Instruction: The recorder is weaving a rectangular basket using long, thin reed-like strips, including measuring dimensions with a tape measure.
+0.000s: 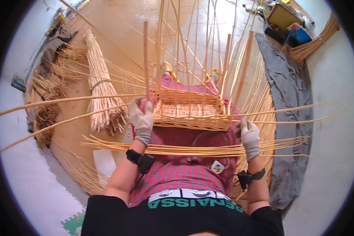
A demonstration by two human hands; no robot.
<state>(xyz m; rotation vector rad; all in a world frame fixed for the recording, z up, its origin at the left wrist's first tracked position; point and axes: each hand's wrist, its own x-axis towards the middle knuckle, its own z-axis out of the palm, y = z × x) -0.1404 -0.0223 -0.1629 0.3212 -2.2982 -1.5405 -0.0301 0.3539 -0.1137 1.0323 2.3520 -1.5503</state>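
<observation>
A rectangular woven wicker basket (pixel 190 122) sits on my lap over a checked red apron (pixel 181 171), with tall wooden stakes (pixel 145 51) and thin rods rising from it. My gloved left hand (pixel 141 120) grips its left corner beside a stake. Long weaver rods (pixel 51 100) stick out sideways from both ends. My gloved right hand (pixel 247 135) has curled fingers on a rod at the basket's right corner. A loose sheaf of yellow rods (pixel 188 151) lies across my lap below the basket.
Pale reed bundles (pixel 102 86) and tangled darker bundles (pixel 47 98) lie on the floor at left. A grey cloth (pixel 289 157) and long rods (pixel 263 98) lie at right. A blue bin (pixel 301 35), other containers and a coiled bundle (pixel 316 39) stand at the back right.
</observation>
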